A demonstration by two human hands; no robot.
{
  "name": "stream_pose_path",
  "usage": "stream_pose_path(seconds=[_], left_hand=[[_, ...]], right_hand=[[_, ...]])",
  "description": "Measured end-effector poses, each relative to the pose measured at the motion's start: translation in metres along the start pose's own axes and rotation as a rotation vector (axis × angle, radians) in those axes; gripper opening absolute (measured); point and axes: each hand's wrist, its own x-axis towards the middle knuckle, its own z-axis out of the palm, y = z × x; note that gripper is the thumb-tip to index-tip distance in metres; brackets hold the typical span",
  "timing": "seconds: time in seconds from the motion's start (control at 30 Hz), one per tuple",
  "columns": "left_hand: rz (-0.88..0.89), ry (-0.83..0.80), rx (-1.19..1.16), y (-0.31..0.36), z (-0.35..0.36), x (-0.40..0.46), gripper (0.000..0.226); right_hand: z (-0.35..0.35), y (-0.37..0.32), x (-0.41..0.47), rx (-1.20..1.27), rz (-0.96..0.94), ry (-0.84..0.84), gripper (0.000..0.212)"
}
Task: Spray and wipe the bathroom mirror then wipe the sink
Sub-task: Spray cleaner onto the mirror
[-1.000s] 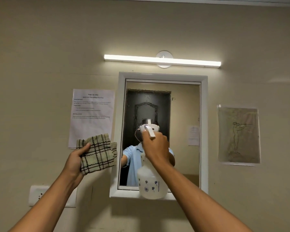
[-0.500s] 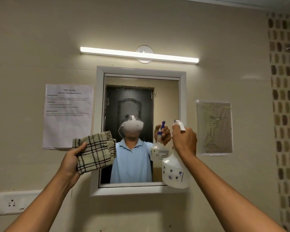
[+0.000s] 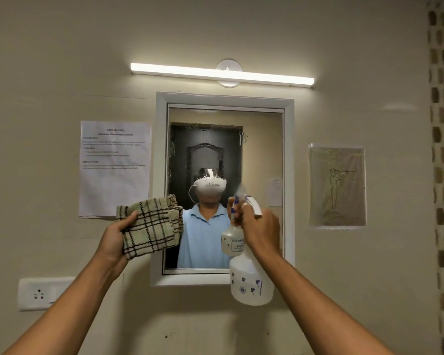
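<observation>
The person stands facing a white-framed rectangular wall mirror (image 3: 289, 175), both arms raised toward it. The right hand (image 3: 263, 230) has its grip closed around the neck of a white translucent plastic spray bottle with small blue flower prints (image 3: 251, 283), held upright in front of the mirror's lower right corner, its nozzle pointing at the glass. A faint puff of mist hangs just above the nozzle. The left hand (image 3: 116, 237) has its grip closed on a folded beige cloth with dark checked lines (image 3: 151, 226), held up at the mirror's left edge, overlapping the frame. Fine droplets speckle the upper glass. A lit white tube light (image 3: 221, 74) runs above the mirror. A printed white paper sheet (image 3: 114, 170) hangs left of it, a line-drawn figure poster (image 3: 337, 185) to the right, and a white wall socket (image 3: 42, 293) sits low on the left.
</observation>
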Motion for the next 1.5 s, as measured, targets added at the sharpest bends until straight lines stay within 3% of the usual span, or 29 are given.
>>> stream_pose_path(seconds=[0.3, 0.57, 1.17, 1.5], left_hand=[[0.047, 0.066, 0.024, 0.014, -0.035, -0.013, 0.034], [0.067, 0.073, 0.019, 0.015, -0.056, -0.019, 0.048], [-0.044, 0.009, 0.007, -0.032, -0.028, -0.002, 0.033], [-0.079, 0.008, 0.014, -0.043, -0.027, -0.008, 0.043]], right_hand=[[0.062, -0.040, -0.038, 0.007, -0.103, -0.174, 0.035], [0.089, -0.020, -0.071, -0.001, -0.083, -0.296, 0.032], [-0.043, 0.062, -0.024, -0.146, 0.109, 0.084, 0.035], [-0.021, 0.080, -0.065, -0.178, 0.154, 0.000, 0.037]])
